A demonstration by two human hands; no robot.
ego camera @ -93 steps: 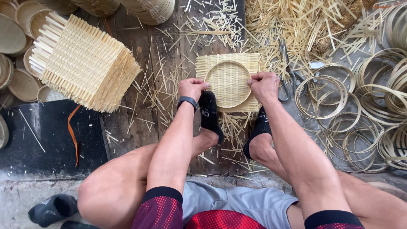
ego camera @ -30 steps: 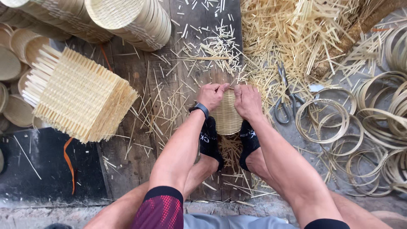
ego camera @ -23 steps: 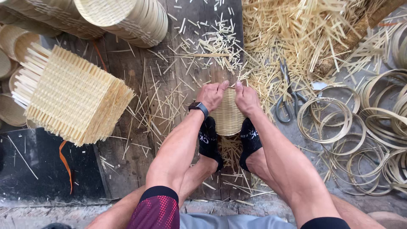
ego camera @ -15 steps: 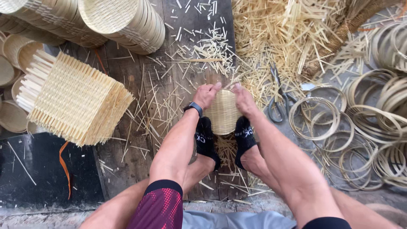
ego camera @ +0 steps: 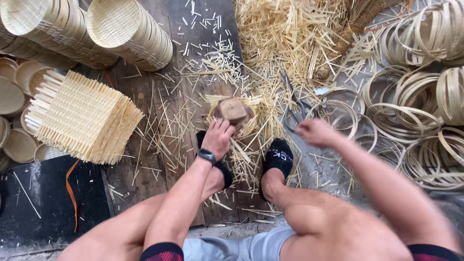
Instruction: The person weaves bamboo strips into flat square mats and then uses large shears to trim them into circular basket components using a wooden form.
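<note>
The left hand (ego camera: 218, 137) grips a woven mat (ego camera: 232, 118) against a wooden block (ego camera: 234, 109). At three o'clock, the right hand (ego camera: 316, 133) hangs loosely open beside the scissors (ego camera: 292, 104).

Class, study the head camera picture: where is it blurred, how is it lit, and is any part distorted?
Head view: the right hand is smeared by motion blur; the left hand and woven stack look sharp; light is soft and even, without glare; the wide lens enlarges the knees at the bottom edge.

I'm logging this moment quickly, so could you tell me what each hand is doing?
Left hand: fingers curled on the woven basket piece over the wooden block.
Right hand: blurred, holding nothing visible, near the scissors.
</note>
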